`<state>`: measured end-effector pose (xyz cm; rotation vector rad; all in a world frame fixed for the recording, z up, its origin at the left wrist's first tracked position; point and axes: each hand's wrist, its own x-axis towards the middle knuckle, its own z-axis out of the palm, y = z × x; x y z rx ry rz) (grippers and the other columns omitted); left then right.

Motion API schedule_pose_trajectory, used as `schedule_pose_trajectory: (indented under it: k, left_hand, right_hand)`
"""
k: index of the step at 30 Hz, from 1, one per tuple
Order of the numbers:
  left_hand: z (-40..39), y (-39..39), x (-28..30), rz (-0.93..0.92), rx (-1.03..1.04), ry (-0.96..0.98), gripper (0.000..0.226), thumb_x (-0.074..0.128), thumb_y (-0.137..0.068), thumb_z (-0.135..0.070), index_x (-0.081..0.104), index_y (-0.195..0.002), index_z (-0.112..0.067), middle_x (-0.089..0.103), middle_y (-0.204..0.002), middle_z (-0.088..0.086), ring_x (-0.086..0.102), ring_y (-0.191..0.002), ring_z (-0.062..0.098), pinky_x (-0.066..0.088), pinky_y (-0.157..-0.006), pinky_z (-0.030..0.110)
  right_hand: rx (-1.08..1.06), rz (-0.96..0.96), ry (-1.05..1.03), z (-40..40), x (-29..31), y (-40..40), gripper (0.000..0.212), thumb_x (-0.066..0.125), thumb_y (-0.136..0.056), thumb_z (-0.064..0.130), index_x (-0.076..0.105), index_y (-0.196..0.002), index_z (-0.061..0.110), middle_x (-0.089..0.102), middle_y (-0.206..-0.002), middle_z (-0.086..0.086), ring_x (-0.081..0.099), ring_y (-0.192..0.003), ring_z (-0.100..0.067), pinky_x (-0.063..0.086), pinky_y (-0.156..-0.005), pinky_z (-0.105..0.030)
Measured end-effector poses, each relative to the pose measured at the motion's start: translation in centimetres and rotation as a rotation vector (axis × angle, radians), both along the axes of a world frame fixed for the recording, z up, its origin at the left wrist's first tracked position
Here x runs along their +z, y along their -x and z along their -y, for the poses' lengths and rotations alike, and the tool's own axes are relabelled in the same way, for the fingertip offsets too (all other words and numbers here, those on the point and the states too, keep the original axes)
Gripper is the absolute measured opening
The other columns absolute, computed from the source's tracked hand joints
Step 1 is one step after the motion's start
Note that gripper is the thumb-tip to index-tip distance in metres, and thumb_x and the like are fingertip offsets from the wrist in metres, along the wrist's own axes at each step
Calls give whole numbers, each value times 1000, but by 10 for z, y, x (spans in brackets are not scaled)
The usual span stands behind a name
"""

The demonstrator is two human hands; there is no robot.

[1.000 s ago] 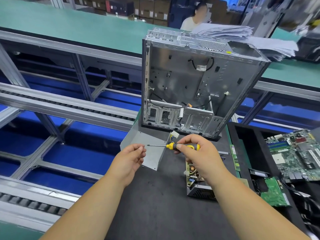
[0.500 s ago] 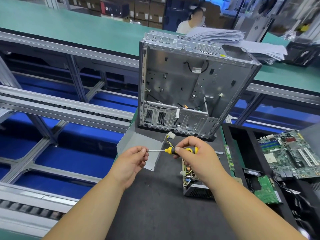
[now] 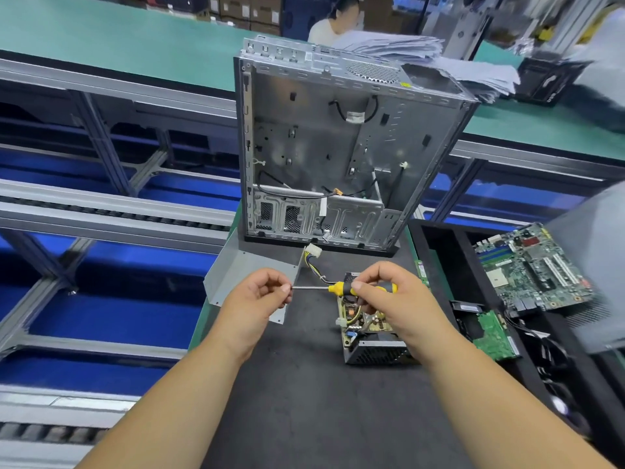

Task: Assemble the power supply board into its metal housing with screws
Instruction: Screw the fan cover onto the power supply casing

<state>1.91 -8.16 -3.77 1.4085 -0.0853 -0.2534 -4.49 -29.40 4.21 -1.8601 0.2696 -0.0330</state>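
My right hand (image 3: 392, 306) grips the yellow-and-black handle of a screwdriver (image 3: 338, 288) held level above the black mat (image 3: 304, 384). Its steel shaft points left, and my left hand (image 3: 255, 299) pinches at its tip; anything between those fingers is hidden. Under my right hand lies the power supply board (image 3: 355, 316) in its black metal housing (image 3: 375, 353), with a wire bundle and white connector (image 3: 313, 253) running up-left. A flat grey metal cover plate (image 3: 243, 275) lies behind my left hand.
An open grey computer case (image 3: 338, 157) stands upright at the back of the mat. A black tray (image 3: 439, 252) to the right holds a motherboard (image 3: 531, 265) and a small green card (image 3: 492, 336). Conveyor rails (image 3: 101, 211) run on the left. A person sits far behind.
My left hand has closed onto the screwdriver tip. Both hands kept their place over the board while the camera tilted and moved a little closer.
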Motion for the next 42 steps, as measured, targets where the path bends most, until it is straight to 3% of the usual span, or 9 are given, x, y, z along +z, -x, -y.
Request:
schedule_pose_trajectory:
  k: [4, 9, 12, 15, 23, 28, 33, 37, 42]
  left_hand:
    - [16, 4, 6, 62, -26, 19, 26, 63, -91, 0, 71, -79, -22, 67, -75, -1, 63, -75, 12, 52, -75, 20]
    - [42, 10, 13, 112, -67, -7, 26, 65, -90, -3, 72, -81, -25, 66, -76, -4, 61, -75, 9, 51, -78, 20]
    - [61, 13, 18, 82, -82, 9, 19, 69, -87, -10, 70, -99, -24, 66, -87, -2, 64, -83, 9, 50, -88, 26]
    - [79, 19, 18, 46, -94, -26, 38, 66, -81, -33, 58, -118, -27, 66, -101, -2, 64, -99, 11, 48, -94, 25]
    - [116, 45, -10, 213, -363, -660, 45, 82, -77, -23, 61, -115, -32, 61, -113, -11, 57, -100, -6, 40, -90, 5]
    - [140, 54, -14, 326, -391, -891, 37, 78, -80, -27, 64, -114, -34, 60, -115, -15, 55, -108, 3, 43, -99, 22]
    - [147, 62, -7, 353, -346, -972, 32, 74, -84, -25, 68, -115, -32, 64, -113, -20, 56, -109, 2, 41, -96, 18]
    - [153, 66, 11, 326, -309, -960, 28, 74, -86, -20, 69, -113, -24, 66, -114, -13, 58, -108, 5, 41, -96, 18]
    - [155, 56, 41, 173, -284, -794, 16, 69, -90, -17, 72, -105, -21, 72, -102, -4, 65, -98, 11, 48, -84, 12]
  right_hand:
    - [121, -72, 52, 23, -1, 9, 8, 75, -84, 8, 70, -88, 13, 69, -70, -2, 61, -63, -14, 51, -66, -23]
    - [208, -117, 314, 53, -11, 15, 15, 75, -85, 20, 73, -93, 32, 66, -79, 6, 56, -66, -1, 46, -70, -22]
    - [185, -91, 284, 69, -17, 18, 16, 72, -88, 18, 72, -88, 34, 70, -82, 4, 62, -70, -6, 53, -75, -27]
    - [145, -64, 198, 87, -24, 22, 17, 69, -90, 15, 70, -89, 31, 73, -85, -4, 66, -75, -22, 55, -80, -41]
    - [103, -34, -10, 133, -38, 27, 21, 64, -92, 14, 72, -85, 33, 72, -77, -5, 65, -68, -19, 57, -71, -38]
    - [101, -48, -52, 155, -42, 28, 16, 59, -95, 14, 67, -88, 25, 71, -74, 1, 66, -68, -14, 54, -74, -34]
    - [94, -71, -85, 172, -38, 34, 15, 52, -96, 9, 62, -92, 18, 69, -73, 4, 65, -64, -7, 51, -66, -20]
    - [86, -116, 13, 186, -29, 39, 13, 52, -92, 19, 61, -86, 28, 67, -78, 2, 61, -70, -12, 50, -76, -36]
    - [132, -94, 62, 191, -20, 43, 17, 74, -80, 39, 66, -90, 28, 60, -79, 1, 55, -68, -11, 51, -71, -32]
